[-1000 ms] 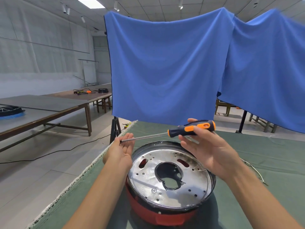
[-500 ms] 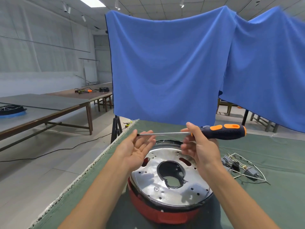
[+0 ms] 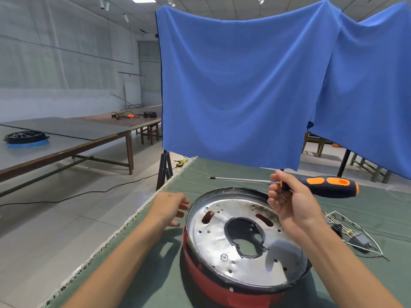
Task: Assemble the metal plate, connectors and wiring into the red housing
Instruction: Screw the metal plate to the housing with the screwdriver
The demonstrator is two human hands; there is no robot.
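Fingers [image 3: 274, 196] of the right hand [image 3: 291, 203] are curled around the screwdriver [image 3: 320, 186] where the steel shaft meets the handle, thumb on top; the tool is held level above the far rim of the housing, tip pointing left. The left hand [image 3: 169, 207] holds nothing, its fingers loosely spread and slightly bent, just beside the left wall of the red housing [image 3: 213, 283].

Change from the frame half a second earlier: the left hand then cupped the shaft tip, palm up. It has since released the tip and dropped to the table [image 3: 378, 210] edge, palm turned down. The screwdriver has shifted slightly right; the right-hand grip is unchanged.

Materials and shapes:
- Metal plate [image 3: 242, 238]: round, shiny, dished, seated in the housing. It has a large irregular central opening, small punched holes, elongated slots showing red beneath, and one screw head near the front.
- Housing: smooth red round shell.
- Screwdriver handle: black ribbed grip with orange inserts; shaft thin, bright.
- Wiring [image 3: 355, 238]: pale thin leads with dark connector blocks, lying right of the housing on the green cloth.
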